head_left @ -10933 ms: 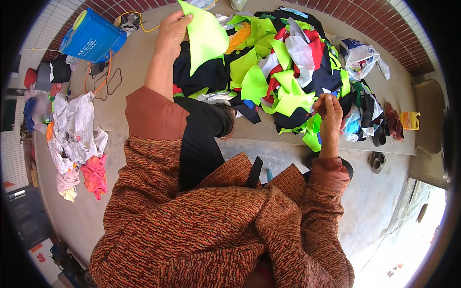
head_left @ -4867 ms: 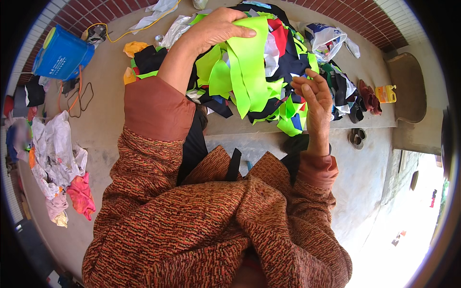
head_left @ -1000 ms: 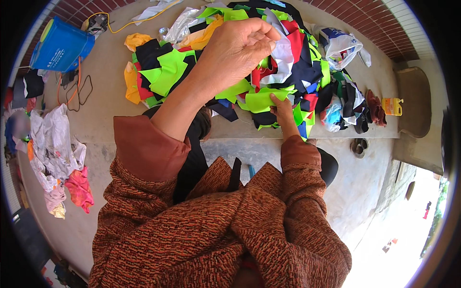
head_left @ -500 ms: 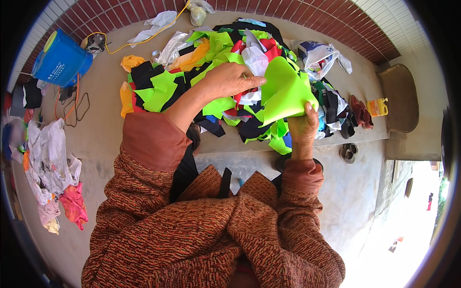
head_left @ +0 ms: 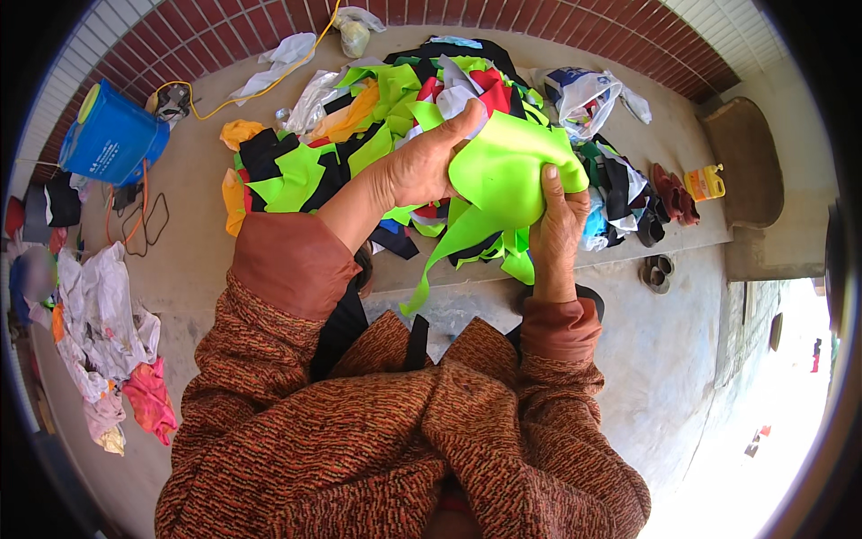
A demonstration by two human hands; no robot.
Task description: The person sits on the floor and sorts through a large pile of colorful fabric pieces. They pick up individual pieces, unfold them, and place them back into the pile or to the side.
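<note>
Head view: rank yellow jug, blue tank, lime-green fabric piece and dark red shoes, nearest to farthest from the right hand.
1. Lime-green fabric piece: in the right hand.
2. Dark red shoes: to its right.
3. Yellow jug: just past them.
4. Blue tank: far left.

Tank, blue, pale yellow-green cap (head_left: 115,139): is occupying the upper left; an orange hose (head_left: 145,193) is trailing below it, with a looped black cord (head_left: 162,211) lying just beside.
Cable, yellow (head_left: 260,88): is curving across the floor (head_left: 664,377) toward the tiled wall, red-brown (head_left: 593,31).
Sheet, white (head_left: 285,56): is lying near that wall; a knotted translucent bag (head_left: 355,38) is resting nearby.
Carrier bag, white and blue (head_left: 579,99): is slumping at upper right.
Jug, yellow, handled (head_left: 705,182): is standing just beside dark red shoes (head_left: 672,193).
Shoes, dark, one pair (head_left: 657,274): are sitting lower down.
Sheeting, white, crumpled (head_left: 103,305): is heaping at left, pink cloth (head_left: 150,400) lying at its lower end.
</note>
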